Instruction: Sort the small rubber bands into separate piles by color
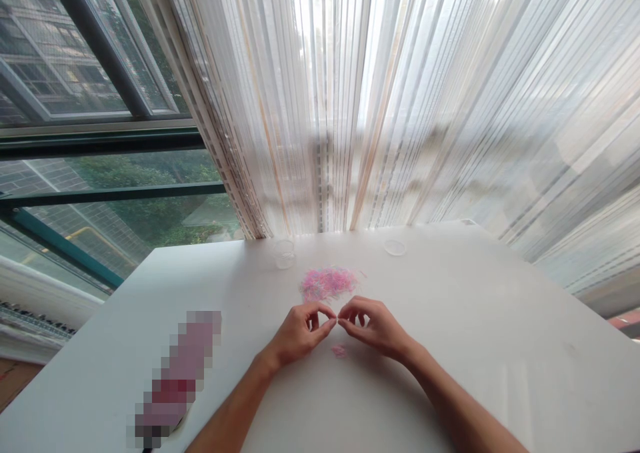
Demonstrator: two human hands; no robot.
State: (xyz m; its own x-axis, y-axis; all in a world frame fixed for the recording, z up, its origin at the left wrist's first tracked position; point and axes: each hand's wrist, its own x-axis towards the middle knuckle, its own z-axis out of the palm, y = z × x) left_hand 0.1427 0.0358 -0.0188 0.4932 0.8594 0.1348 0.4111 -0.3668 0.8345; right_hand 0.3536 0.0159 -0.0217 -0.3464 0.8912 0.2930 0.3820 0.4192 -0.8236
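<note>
My left hand [303, 329] and my right hand [373, 325] meet fingertip to fingertip over the white table. Each is closed in a pinch of thumb and forefinger. Whatever sits between the fingertips is too small to make out. Just beyond them lies a loose pile of thin pink pieces [329, 283], with some pale bluish ones mixed in. A much smaller cluster of pink pieces [339, 351] rests on the near side, below the fingertips.
Toward the table's [500, 306] back edge stand a small clear plastic cup [285, 255] and a clear round lid [395, 247]. A pixelated pinkish object [183, 366] lies at the left. Striped sheer curtains [340, 106] hang behind, beside a window [115, 173].
</note>
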